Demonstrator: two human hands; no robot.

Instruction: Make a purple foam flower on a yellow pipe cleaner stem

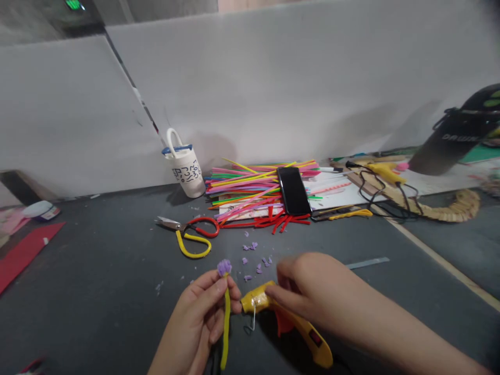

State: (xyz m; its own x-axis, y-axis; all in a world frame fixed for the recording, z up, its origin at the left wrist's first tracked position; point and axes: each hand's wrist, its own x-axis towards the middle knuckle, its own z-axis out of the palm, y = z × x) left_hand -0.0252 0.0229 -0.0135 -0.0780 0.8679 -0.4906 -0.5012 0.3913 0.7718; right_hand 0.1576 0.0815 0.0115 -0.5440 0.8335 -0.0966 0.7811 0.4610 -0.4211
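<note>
My left hand point(205, 312) pinches a yellow pipe cleaner point(226, 328) just below a small purple tuft point(224, 267) at its top; the stem hangs down past my fingers. On the right is a yellow hot glue gun point(260, 298), its nozzle toward my left fingers and its wire stand folded out. My right hand point(308, 284) closes over the rear of its body, thumb against the side; the curled fingers are blurred and partly hidden. Purple clippings point(250, 246) lie just beyond. Scissors point(187, 229) with red and yellow handles rest open on the dark table point(117, 291).
Colourful pipe cleaners point(246, 182) are heaped at the back beneath a black phone point(295, 190). A white cup point(185, 169) stands to their left. Rightward are another yellow glue gun point(385, 172) with a cable, a dark bottle point(453, 138) and a clear strip point(367, 263). Red sheet point(27, 255) lies left.
</note>
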